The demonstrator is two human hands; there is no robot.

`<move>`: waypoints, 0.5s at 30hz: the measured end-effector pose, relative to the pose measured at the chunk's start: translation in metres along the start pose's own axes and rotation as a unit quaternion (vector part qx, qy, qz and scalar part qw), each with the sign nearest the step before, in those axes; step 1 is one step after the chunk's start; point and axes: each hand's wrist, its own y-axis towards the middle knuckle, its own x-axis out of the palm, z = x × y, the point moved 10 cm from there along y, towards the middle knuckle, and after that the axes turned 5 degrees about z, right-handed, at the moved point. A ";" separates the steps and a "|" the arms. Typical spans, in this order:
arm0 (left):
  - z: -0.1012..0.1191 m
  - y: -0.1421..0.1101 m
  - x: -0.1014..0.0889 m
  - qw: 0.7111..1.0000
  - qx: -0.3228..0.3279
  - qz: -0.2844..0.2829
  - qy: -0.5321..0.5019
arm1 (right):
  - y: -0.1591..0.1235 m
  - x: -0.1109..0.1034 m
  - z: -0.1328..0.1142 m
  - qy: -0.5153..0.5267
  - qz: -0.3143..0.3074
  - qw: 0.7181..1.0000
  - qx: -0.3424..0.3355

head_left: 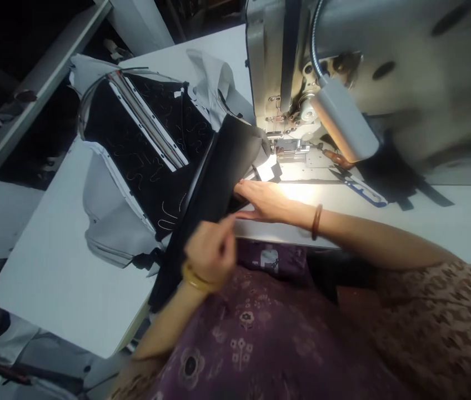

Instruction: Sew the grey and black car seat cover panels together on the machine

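A black fabric panel (pixel 218 172) with a grey underside runs diagonally from the sewing machine's needle area (pixel 275 147) down to the table's front edge. My right hand (pixel 266 201) lies just in front of the needle, its fingers and thumb closed around the panel's near edge. Motion blurs my left hand (pixel 210 251), which is curled at the lower part of the panel. Whatever its fingers pinch, I cannot make out. Left of the panel spreads the larger sewn piece (pixel 135 155), black with loose threads, white strips and grey fabric flaps.
The sewing machine (pixel 344 33) stands at the right, with a lit lamp (pixel 346 119) over its bed. Blue-handled thread snips (pixel 366 191) and dark fabric strips (pixel 433 191) lie right of the needle. The white table (pixel 64 278) ends at lower left, above more grey fabric (pixel 52 361).
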 end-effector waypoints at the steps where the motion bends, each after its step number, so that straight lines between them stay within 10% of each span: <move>1: 0.023 0.000 0.012 0.996 0.037 -0.014 -0.074 | 0.008 -0.005 -0.001 0.013 0.013 1.000 0.018; 4: 0.054 0.010 0.064 0.981 0.063 -0.114 -0.147 | 0.033 -0.028 -0.002 0.050 0.062 0.996 0.051; 8: 0.025 0.051 0.123 0.966 0.042 -0.220 -0.129 | 0.037 -0.054 0.013 0.100 0.073 0.987 0.101; 15: -0.024 0.089 0.149 0.959 -0.013 -0.219 -0.179 | -0.027 -0.035 0.002 -0.044 0.031 0.998 -0.042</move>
